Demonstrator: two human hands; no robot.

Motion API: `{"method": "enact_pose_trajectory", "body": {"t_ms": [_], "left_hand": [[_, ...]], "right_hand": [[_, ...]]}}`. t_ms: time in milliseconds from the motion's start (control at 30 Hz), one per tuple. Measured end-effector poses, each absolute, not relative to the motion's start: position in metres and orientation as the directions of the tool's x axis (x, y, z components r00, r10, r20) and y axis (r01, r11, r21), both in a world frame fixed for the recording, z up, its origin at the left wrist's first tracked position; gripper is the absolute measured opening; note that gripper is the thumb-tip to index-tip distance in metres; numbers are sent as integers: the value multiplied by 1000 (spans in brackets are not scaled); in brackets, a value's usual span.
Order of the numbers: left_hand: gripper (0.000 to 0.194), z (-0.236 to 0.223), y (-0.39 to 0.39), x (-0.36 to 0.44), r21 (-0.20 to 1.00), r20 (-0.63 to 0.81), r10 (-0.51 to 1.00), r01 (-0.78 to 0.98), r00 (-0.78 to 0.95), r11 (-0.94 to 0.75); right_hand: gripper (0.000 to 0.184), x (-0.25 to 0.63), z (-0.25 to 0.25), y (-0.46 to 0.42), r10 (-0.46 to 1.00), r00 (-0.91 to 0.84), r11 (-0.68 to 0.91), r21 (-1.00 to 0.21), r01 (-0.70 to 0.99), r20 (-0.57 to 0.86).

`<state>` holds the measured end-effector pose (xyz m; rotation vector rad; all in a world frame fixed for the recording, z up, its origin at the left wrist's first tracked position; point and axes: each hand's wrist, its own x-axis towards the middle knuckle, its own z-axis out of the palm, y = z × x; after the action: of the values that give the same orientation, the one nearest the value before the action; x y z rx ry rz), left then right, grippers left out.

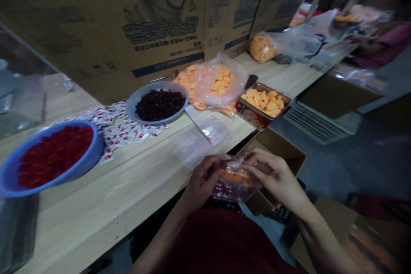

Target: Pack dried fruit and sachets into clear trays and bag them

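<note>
while the left hand (pixel 201 182) and right hand (pixel 278 175) pinch its top, the clear bag (pixel 233 192) is beside the table's (pixel 141 180) near edge.
narrow grips, orange pieces (pixel 236 176) inside; the step seems to be working the bag's mouth, calling for light, even tension.
</note>
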<state>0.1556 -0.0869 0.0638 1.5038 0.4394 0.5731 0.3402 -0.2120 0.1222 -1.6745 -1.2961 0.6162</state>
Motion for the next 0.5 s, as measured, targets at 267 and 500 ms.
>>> {"method": "enact_pose_trajectory", "body": {"t_ms": [267,500], "left_hand": [[29,64,-60,119,979,-128,760,203,637,-5],[41,47,-51,107,941,-281,833,308,477,140]], "right_hand": [[21,481,93,-316,581,782,-488,-673,556,225],[11,554,-59,-267,297,936,-646,-682,342,188]]}}
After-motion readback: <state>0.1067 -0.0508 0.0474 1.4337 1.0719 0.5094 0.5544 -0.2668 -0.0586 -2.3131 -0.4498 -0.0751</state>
